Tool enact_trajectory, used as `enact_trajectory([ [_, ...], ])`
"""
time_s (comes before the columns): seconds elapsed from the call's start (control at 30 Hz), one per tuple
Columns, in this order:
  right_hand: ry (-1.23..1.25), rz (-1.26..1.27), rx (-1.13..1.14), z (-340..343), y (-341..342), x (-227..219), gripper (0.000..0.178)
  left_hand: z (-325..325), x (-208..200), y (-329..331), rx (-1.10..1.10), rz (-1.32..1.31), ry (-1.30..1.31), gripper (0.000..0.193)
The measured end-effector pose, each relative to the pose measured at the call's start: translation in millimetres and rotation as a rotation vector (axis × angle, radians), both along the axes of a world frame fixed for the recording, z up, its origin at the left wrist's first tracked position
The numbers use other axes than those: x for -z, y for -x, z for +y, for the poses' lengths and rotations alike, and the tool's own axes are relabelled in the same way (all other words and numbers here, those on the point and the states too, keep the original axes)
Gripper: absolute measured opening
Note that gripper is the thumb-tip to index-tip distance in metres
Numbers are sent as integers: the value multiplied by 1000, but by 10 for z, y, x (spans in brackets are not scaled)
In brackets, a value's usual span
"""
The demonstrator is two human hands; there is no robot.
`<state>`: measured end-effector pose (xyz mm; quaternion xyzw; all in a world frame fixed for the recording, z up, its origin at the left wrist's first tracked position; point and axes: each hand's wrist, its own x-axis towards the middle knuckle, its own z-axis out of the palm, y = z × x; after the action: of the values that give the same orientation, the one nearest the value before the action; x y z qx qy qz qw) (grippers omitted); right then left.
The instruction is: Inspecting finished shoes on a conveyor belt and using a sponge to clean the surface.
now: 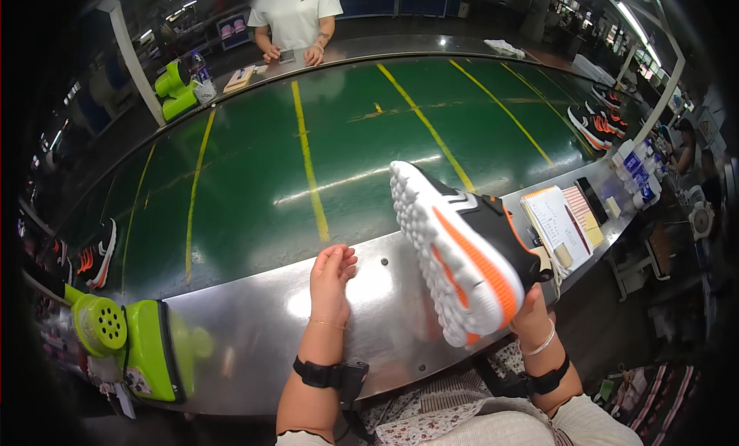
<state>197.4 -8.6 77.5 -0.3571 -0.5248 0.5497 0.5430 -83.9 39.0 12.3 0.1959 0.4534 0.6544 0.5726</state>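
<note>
My right hand (530, 312) grips a sneaker (462, 253) at its heel end and holds it up over the metal bench edge. The shoe is tilted, with its toe pointing away and its bumpy white sole with orange parts turned to the left. Its upper is black with white and orange trim. My fingers are mostly hidden behind the heel. To the left of the shoe, my left hand (333, 265) hovers over the bench with its fingers curled in. Nothing shows in it.
A green conveyor belt (254, 176) with yellow lines runs beyond the metal bench (254, 330). Sneakers (593, 126) ride at its far right, another (98, 253) at left. A notebook (558, 226) lies right, a lime-green device (146, 350) left. A person (296, 18) stands opposite.
</note>
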Motion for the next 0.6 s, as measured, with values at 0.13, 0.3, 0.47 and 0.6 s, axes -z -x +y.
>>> enact_trajectory([
  [0.13, -62, -82, 108, -24, -114, 331, 56, -53, -71, -74, 156, 77, 18, 27],
  [0.3, 243, 369, -39, -36, 8, 200, 46, -111, -129, -165, 302, -186, -226, 38],
  [0.47, 375, 465, -94, -14, 78, 178, 56, -120, -98, -148, 223, -161, -311, 40],
  [0.6, 449, 472, -164, 9, 144, 277, 60, -91, -70, -131, 193, -147, -333, 41],
])
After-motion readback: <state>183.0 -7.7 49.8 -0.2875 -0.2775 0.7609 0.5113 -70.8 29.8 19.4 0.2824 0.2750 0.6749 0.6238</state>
